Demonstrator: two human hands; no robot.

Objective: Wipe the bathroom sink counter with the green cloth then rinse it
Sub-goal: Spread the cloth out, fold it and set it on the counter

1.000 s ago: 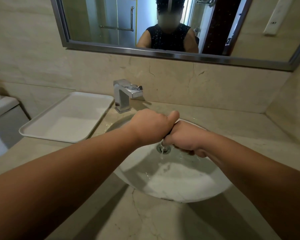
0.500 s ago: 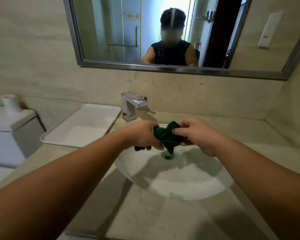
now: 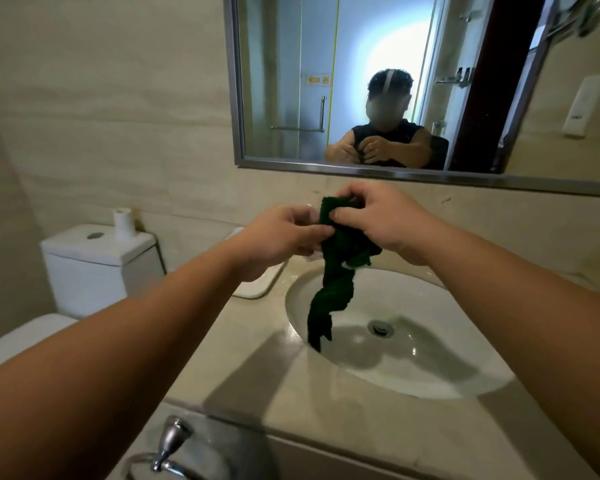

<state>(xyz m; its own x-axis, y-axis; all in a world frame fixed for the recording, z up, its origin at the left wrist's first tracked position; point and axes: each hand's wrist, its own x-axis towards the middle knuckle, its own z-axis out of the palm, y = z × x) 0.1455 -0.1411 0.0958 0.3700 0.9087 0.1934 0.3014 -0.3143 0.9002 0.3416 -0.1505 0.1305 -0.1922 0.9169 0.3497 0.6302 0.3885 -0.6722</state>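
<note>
A dark green cloth (image 3: 333,292) hangs twisted and wet from both hands, its lower end dangling over the left rim of the white round sink (image 3: 430,372). My left hand (image 3: 284,237) pinches its upper edge from the left. My right hand (image 3: 381,220) grips the top corner from the right. Both hands are raised well above the beige stone counter (image 3: 291,403). The drain (image 3: 380,328) sits in the basin's middle. The faucet is hidden behind my hands.
A white tray (image 3: 257,289) lies on the counter left of the sink, mostly behind my left hand. A toilet tank (image 3: 97,251) with a paper roll (image 3: 123,223) stands at the left. A chrome handle (image 3: 168,441) sticks out below the counter's front edge. The mirror (image 3: 413,81) hangs above.
Both hands have lifted from low over the drain to well above the basin. The bunched, squeezed cloth now hangs unrolled from its top edge. The view has pulled back and up.
</note>
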